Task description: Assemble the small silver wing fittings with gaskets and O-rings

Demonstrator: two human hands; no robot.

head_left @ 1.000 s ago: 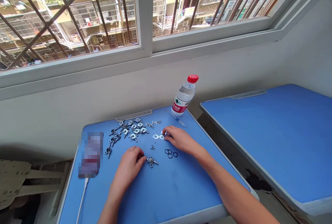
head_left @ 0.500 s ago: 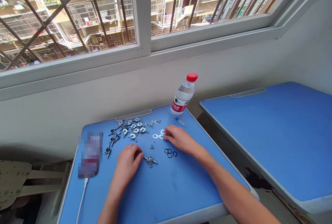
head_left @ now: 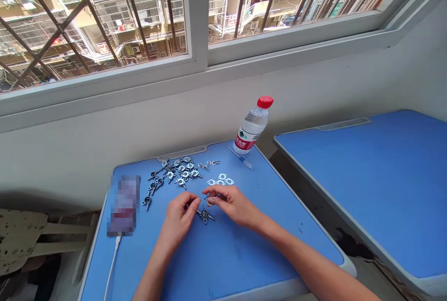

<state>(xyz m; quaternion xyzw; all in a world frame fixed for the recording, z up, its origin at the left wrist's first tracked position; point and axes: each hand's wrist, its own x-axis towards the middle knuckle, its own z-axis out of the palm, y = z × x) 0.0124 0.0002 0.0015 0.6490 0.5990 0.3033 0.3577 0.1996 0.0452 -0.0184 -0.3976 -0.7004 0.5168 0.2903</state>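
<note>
Right hand point(head_left: 232, 205) is pinched closed, thumb and fingertips drawn together on a small metal piece point(head_left: 209, 202), a grip that suits something too little to hold any other way. Left hand point(head_left: 178, 219) curls just beside it, fingers bent inward; whether it holds anything I cannot tell from here. Between and just below them, a winged metal fitting point(head_left: 205, 215) sits alone on the blue table point(head_left: 223, 264), apparently set apart from the heap of similar fittings point(head_left: 176, 170) farther up, which leaves the hands room. Flat metal gaskets point(head_left: 220, 180) lie in their own small group beyond the right hand, sorted, it seems, by kind.
</note>
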